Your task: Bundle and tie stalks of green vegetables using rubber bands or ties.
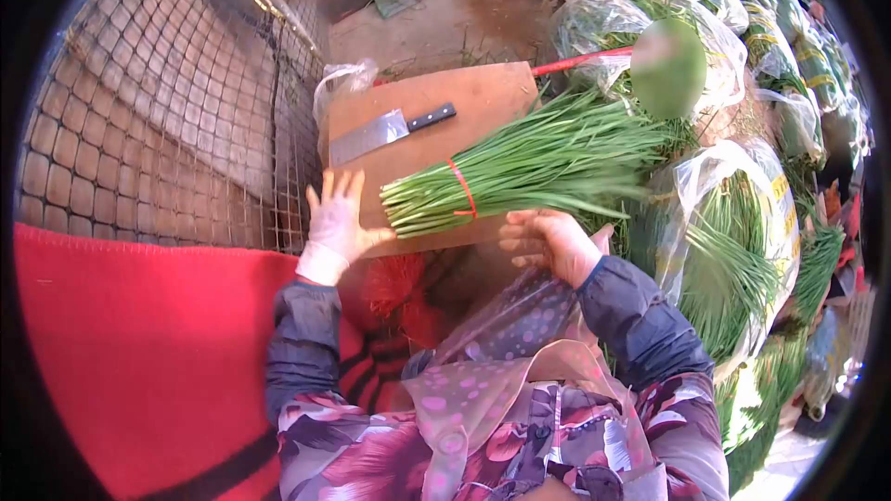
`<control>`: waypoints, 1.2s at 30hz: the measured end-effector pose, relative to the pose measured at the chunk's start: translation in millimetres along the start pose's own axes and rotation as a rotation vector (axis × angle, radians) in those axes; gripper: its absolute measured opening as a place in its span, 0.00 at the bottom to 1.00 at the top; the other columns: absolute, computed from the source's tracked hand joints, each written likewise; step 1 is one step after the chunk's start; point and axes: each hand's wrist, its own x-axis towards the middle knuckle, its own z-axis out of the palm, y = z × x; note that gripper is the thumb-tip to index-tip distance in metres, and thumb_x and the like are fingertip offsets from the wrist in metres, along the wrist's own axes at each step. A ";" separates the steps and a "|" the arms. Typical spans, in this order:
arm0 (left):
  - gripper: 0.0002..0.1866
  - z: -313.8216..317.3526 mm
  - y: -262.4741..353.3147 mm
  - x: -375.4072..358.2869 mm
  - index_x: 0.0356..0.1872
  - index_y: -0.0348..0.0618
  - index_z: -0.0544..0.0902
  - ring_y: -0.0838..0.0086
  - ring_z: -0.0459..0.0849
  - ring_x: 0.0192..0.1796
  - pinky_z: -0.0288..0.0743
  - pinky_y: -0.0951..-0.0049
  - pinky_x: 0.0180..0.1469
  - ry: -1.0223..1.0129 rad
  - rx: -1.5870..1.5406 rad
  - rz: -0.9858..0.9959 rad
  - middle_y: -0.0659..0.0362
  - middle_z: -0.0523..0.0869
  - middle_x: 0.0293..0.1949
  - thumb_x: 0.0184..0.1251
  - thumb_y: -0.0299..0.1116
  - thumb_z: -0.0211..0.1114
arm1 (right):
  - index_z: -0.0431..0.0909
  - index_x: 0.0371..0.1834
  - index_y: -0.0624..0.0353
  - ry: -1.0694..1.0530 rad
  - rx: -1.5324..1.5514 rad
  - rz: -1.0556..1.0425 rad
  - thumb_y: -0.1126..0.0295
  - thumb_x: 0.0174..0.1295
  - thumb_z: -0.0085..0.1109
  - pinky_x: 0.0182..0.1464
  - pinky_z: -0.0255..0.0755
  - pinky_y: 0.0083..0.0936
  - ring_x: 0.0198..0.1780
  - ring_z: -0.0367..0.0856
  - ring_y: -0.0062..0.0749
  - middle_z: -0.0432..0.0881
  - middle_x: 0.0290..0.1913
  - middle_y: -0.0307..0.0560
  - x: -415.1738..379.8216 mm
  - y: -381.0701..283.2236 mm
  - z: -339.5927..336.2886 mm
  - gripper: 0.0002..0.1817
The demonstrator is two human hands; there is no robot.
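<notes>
L hand (pixel 339 223), in a white glove, lies flat w/ fingers spread wide on the near-left edge of the wooden cutting board (pixel 483 97), holding nothing. Fingertips point away from the person, toward the cleaver (pixel 376 136), which lies flat on the board just beyond them, blade to the left, black handle to the right, not touched.

R hand (pixel 549 243), bare, is at the near edge of the board, fingers curled narrow, knuckles up. It sits just under the bunch of garlic chives (pixel 529 167); the curled fingers look to be touching the underside of the bunch, but can't tell if they actually grip it, since the fingertips are tucked out of sight.

The chive bunch lies across the board, between the two hands & a bit beyond them: cut pale ends point toward the L hand's thumb side, close to it but apart; leafy tips fan out past the R hand to the right, off the board edge. A red band (pixel 462 189) ties it, just left of the R fingers.

Beyond the R hand's far side: more chive bundles in clear plastic bags (pixel 742 213), stacked along the right. Left of the L fingers: wire mesh (pixel 158 111). Near side of the L wrist: red cloth (pixel 130 353). Between the forearms, a dotted clear plastic apron (pixel 492 343) over floral sleeves.
</notes>
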 end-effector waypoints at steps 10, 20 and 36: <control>0.60 57.9 87.5 57.4 0.73 0.42 0.53 0.46 0.52 0.75 0.44 0.40 0.72 -0.044 0.244 0.274 0.43 0.57 0.72 0.37 0.50 0.76 | 0.74 0.50 0.59 -0.082 0.066 0.068 0.55 0.68 0.52 0.37 0.79 0.29 0.39 0.85 0.33 0.83 0.42 0.47 74.2 28.3 29.0 0.19; 0.49 104.4 101.1 64.4 0.68 0.34 0.60 0.54 0.69 0.64 0.53 0.43 0.68 0.114 -0.044 0.022 0.46 0.71 0.62 0.46 0.50 0.70 | 0.81 0.33 0.64 0.029 -0.704 -0.364 0.71 0.62 0.45 0.22 0.72 0.25 0.17 0.76 0.24 0.83 0.25 0.45 47.4 20.7 40.7 0.13; 0.55 76.8 106.9 34.9 0.67 0.37 0.61 0.50 0.57 0.71 0.45 0.40 0.71 0.164 -0.145 0.148 0.48 0.63 0.68 0.33 0.46 0.80 | 0.55 0.72 0.50 0.093 -2.249 -0.863 0.60 0.32 0.75 0.69 0.55 0.51 0.69 0.62 0.45 0.68 0.65 0.51 78.7 -82.2 13.3 0.57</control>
